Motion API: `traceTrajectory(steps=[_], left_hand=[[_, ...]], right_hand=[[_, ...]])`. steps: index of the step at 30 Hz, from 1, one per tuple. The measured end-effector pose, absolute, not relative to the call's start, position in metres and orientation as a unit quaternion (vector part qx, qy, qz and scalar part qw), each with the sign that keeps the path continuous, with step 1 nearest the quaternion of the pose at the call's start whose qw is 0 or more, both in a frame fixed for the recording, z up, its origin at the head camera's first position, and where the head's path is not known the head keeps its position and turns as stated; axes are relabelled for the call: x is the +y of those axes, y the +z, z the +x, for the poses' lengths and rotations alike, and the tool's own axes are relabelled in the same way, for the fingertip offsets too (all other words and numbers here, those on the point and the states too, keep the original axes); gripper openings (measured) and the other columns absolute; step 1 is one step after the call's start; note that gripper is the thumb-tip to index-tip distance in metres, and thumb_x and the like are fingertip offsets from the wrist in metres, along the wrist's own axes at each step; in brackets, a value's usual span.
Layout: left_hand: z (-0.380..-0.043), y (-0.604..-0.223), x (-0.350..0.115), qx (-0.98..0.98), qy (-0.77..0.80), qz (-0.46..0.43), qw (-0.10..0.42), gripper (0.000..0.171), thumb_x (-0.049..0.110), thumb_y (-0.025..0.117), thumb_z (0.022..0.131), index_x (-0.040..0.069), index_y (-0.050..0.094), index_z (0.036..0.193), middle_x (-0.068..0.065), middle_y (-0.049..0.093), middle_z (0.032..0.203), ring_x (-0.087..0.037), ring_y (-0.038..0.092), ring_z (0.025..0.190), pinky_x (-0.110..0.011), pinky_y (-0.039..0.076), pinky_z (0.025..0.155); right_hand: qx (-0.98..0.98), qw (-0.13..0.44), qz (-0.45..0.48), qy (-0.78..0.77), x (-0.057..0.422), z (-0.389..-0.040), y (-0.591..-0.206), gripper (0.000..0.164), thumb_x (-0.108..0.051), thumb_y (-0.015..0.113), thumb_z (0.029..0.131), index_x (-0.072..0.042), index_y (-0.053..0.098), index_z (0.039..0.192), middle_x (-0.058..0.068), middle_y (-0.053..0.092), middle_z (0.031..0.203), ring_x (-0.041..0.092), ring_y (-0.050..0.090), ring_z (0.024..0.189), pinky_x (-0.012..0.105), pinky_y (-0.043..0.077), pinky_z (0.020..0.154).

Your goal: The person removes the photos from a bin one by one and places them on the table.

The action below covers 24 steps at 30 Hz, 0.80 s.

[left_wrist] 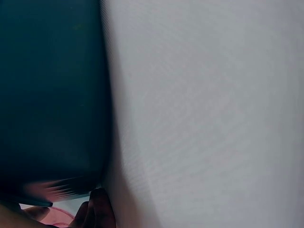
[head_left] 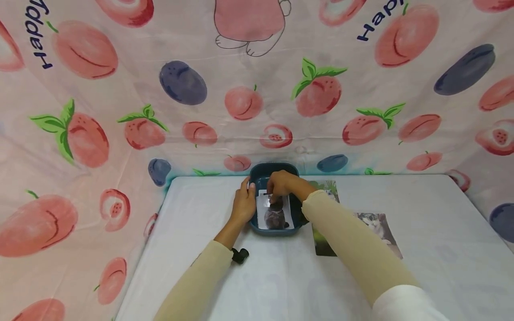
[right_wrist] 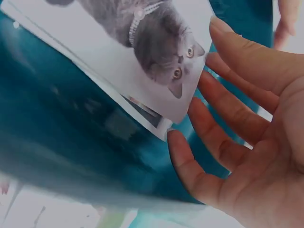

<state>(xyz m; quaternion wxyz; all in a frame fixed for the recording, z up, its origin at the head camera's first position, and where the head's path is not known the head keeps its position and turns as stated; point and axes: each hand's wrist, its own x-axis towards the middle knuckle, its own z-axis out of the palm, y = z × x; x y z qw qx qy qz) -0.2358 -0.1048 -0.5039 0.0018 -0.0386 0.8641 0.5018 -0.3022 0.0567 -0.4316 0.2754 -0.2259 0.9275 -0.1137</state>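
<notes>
A dark teal plastic basin (head_left: 274, 232) stands near the table's far edge. My left hand (head_left: 243, 204) grips its left side; dark fingertips show beside its wall (left_wrist: 57, 95) at the bottom of the left wrist view. My right hand (head_left: 283, 183) reaches into the basin from above. Inside lies a photo of a grey cat (head_left: 275, 217), on top of another print (right_wrist: 151, 119) that shows at its edge. In the right wrist view, the fingertips and thumb touch along the top edge of the cat photo (right_wrist: 156, 42), spread and slightly bent.
Right of the basin a green picture (head_left: 324, 245) lies partly under the right forearm. Beyond it is another cat picture (head_left: 391, 243), also partly covered by the sleeve. A white cloth (head_left: 281, 276) covers the table; a fruit-print curtain (head_left: 257, 76) hangs behind.
</notes>
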Motion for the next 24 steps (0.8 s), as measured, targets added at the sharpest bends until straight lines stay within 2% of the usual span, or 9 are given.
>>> traceTrajectory(steps=[6,9,13,16,19,24], left_hand=[[-0.236,-0.503,-0.104,0.864,0.502,-0.039,-0.002,0.053,0.039,0.034,0.112,0.017,0.033,0.160,-0.027,0.056,0.137,-0.040,0.052,0.133,-0.056,0.037,0.116],[-0.236,-0.504,-0.104,0.865,0.501,-0.033,-0.012,0.052,0.037,0.036,0.112,0.015,0.035,0.159,-0.027,0.060,0.132,-0.039,0.055,0.130,-0.055,0.038,0.115],[-0.236,-0.503,-0.106,0.868,0.496,-0.029,-0.021,0.051,0.035,0.037,0.112,0.013,0.036,0.158,-0.026,0.063,0.131,-0.038,0.056,0.130,-0.054,0.039,0.115],[-0.235,-0.502,-0.106,0.868,0.495,-0.026,-0.022,0.051,0.034,0.036,0.112,0.011,0.036,0.158,-0.026,0.062,0.134,-0.037,0.054,0.135,-0.054,0.037,0.117],[-0.235,-0.502,-0.106,0.865,0.500,-0.026,-0.020,0.051,0.033,0.036,0.112,0.011,0.035,0.158,-0.027,0.062,0.133,-0.038,0.054,0.134,-0.054,0.036,0.117],[-0.236,-0.502,-0.103,0.867,0.497,-0.027,-0.030,0.050,0.030,0.037,0.112,0.009,0.037,0.157,-0.029,0.062,0.129,-0.041,0.056,0.129,-0.056,0.038,0.114]], right_hand=[[0.918,0.242,-0.280,-0.143,0.071,-0.294,-0.420,0.028,-0.026,0.082,0.087,-0.017,0.078,0.113,0.004,0.074,0.118,0.021,0.066,0.109,0.040,0.054,0.098],[0.904,0.247,-0.299,-0.177,0.079,-0.291,-0.418,0.027,-0.023,0.080,0.089,-0.017,0.077,0.115,0.004,0.076,0.113,0.021,0.070,0.101,0.035,0.057,0.086],[0.897,0.255,-0.292,-0.211,0.086,-0.282,-0.420,0.034,-0.013,0.076,0.092,-0.017,0.073,0.126,0.006,0.076,0.105,0.020,0.071,0.077,0.028,0.058,0.066],[0.899,0.221,-0.292,-0.239,0.094,-0.277,-0.421,0.038,-0.008,0.074,0.094,-0.017,0.071,0.131,0.007,0.074,0.097,0.022,0.070,0.067,0.028,0.058,0.061],[0.898,0.174,-0.287,-0.286,0.113,-0.273,-0.415,0.037,-0.010,0.072,0.096,-0.017,0.068,0.132,0.007,0.072,0.093,0.021,0.069,0.067,0.029,0.057,0.061],[0.897,0.076,-0.246,-0.358,0.165,-0.267,-0.391,0.032,-0.011,0.069,0.098,-0.016,0.068,0.130,0.012,0.071,0.111,0.018,0.064,0.070,0.033,0.056,0.063]])
